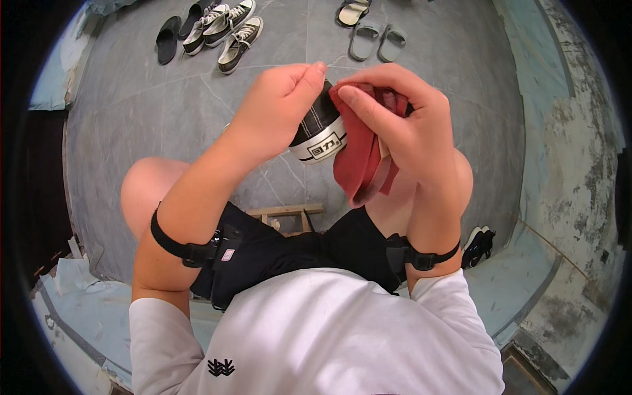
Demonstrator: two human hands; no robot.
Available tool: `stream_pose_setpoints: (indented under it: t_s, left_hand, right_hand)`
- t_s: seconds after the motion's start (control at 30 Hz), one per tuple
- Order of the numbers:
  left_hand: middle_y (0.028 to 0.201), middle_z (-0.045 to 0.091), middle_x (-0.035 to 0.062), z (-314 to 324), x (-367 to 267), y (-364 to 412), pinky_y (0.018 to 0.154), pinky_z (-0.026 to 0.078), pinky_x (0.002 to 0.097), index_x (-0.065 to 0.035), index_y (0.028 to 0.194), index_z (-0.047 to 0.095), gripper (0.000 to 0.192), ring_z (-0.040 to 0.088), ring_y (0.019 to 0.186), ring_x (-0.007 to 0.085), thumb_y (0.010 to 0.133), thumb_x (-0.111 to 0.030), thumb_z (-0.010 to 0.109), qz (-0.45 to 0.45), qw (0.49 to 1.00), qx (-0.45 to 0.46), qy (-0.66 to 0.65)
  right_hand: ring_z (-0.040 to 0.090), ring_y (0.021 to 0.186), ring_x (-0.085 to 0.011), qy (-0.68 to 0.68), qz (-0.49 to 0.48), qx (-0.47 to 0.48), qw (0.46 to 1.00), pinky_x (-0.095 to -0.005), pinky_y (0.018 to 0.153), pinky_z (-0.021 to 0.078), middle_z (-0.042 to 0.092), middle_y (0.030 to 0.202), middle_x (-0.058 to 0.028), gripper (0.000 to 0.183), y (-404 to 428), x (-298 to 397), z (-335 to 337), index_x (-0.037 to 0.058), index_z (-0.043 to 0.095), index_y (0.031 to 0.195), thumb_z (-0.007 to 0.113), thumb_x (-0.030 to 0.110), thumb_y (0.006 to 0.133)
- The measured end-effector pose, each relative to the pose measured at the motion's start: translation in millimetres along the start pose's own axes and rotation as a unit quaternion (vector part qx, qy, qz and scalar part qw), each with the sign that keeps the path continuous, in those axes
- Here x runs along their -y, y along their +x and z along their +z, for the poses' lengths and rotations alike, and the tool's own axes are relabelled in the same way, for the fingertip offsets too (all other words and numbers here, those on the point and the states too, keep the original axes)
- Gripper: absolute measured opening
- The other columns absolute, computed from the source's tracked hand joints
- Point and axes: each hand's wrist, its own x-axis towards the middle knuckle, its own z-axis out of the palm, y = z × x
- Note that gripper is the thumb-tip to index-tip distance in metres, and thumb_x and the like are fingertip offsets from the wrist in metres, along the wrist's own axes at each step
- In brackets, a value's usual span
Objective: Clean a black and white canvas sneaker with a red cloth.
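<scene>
My left hand (281,106) grips a black canvas sneaker (320,118) by its upper edge, in front of my knees. The sneaker's white rubber heel faces me and bears black writing; its toe end is hidden. Bunched between the thumb and fingers of my right hand (412,116) is a red cloth (358,158). The cloth hangs in folds beside the heel and overlaps the shoe's right side. Whether the cloth presses on the shoe, I cannot tell.
Black-and-white canvas sneakers (240,45) and a black slipper (168,40) lie on the grey tiled floor (148,118), far left. Grey slides (364,41) are at the far right. A wooden stool frame (286,211) shows between my legs. Dark shoes (478,245) stand near the stained wall (575,163).
</scene>
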Motion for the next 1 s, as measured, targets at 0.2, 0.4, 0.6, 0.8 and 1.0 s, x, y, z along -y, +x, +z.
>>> stream_pose_setpoints:
  t_s: [0.2,0.4,0.6,0.8,1.0]
  left_hand:
    - [0.089,0.062,-0.0017,-7.5,5.8,3.1,0.074,0.046,0.0248,0.0007,0.095,0.066,0.04,0.053,0.082,0.0048,0.112,-0.031,0.048,0.025,0.992,0.067,0.104]
    - [0.075,0.051,-0.0043,-6.8,-2.1,2.8,0.064,0.039,0.0271,-0.0006,0.081,0.058,0.041,0.044,0.071,0.0054,0.109,-0.03,0.053,0.049,0.998,0.025,0.014]
    - [0.081,0.057,-0.0075,-12.2,-2.6,2.5,0.066,0.041,0.023,-0.002,0.085,0.064,0.035,0.048,0.075,0.0013,0.108,-0.027,0.057,-0.001,0.995,0.081,-0.061]
    - [0.088,0.066,-0.0038,-5.6,-7.0,-1.2,0.071,0.046,0.0217,-0.0015,0.098,0.069,0.03,0.056,0.079,0.0021,0.109,-0.027,0.057,-0.069,0.982,0.066,-0.163]
    - [0.088,0.065,-0.004,-9.4,1.6,0.3,0.071,0.046,0.0214,-0.0004,0.1,0.07,0.037,0.055,0.079,0.0025,0.11,-0.033,0.055,-0.041,0.988,0.08,-0.126]
  right_hand:
    - [0.064,0.069,-0.017,-0.064,-0.162,0.089,0.981,-0.0282,0.064,0.0522,0.072,0.085,-0.0049,0.013,-1.1,-1.3,-8.2,0.0055,0.08,0.093,0.082,0.006,0.081]
    - [0.07,0.09,-0.0112,0.187,0.105,0.056,0.975,-0.0262,0.078,0.0575,0.077,0.1,-0.0069,0.019,5.8,-0.8,-24.6,-0.0006,0.075,0.105,0.079,0.013,0.092]
    - [0.069,0.09,-0.0114,0.399,0.232,0.02,0.887,-0.0273,0.08,0.0567,0.073,0.097,-0.0052,0.029,10.2,-6.2,-44.0,0.0014,0.07,0.111,0.081,0.016,0.089]
    - [0.065,0.082,-0.0075,0.191,0.11,0.098,0.97,-0.0248,0.075,0.0532,0.073,0.091,-0.0017,0.021,1.0,-4.1,-19.5,0.0014,0.075,0.103,0.079,0.017,0.091]
    - [0.058,0.061,-0.0036,0.058,0.136,0.102,0.984,-0.0212,0.057,0.0469,0.071,0.08,0.0002,0.019,1.9,0.5,-15.7,0.0005,0.075,0.104,0.076,0.015,0.092]
